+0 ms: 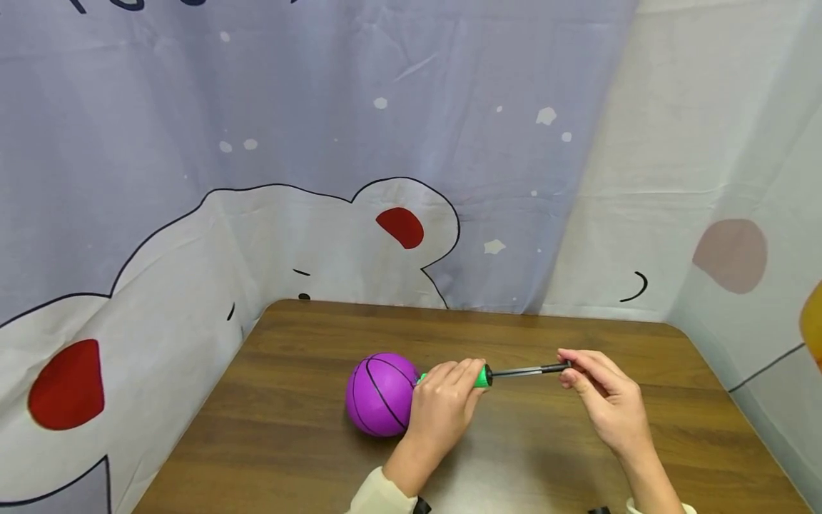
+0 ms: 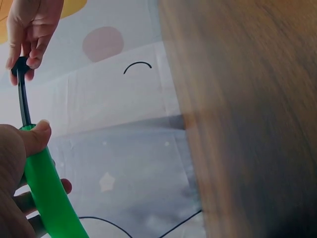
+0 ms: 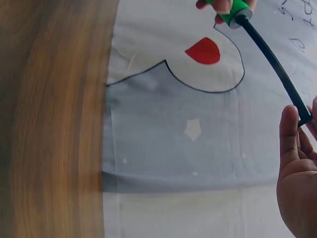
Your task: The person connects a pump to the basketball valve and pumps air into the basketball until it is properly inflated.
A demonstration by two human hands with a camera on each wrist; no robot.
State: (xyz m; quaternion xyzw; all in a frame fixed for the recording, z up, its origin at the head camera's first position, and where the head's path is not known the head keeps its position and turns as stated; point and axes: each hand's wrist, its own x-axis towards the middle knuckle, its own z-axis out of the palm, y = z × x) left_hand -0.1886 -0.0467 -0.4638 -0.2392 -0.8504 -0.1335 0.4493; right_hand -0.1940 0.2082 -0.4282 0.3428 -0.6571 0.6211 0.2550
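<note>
A purple ball [image 1: 380, 396] with black lines sits on the table at the left of my hands. My left hand [image 1: 443, 403] grips the green barrel of a small hand pump [image 2: 52, 183], its fingers wrapped round it. The pump's near end meets the ball's right side, partly hidden behind that hand. From the barrel's other end a thin black rod [image 3: 275, 64] sticks out to the right. My right hand [image 1: 613, 410] pinches the black handle [image 2: 20, 65] at the rod's tip between thumb and fingers. Both hands hold the pump roughly level above the table.
The brown wooden table [image 1: 308, 343] runs back to a hanging cloth [image 1: 501, 178] printed with white cartoon bears and stars. Cloth also closes off the left and right sides.
</note>
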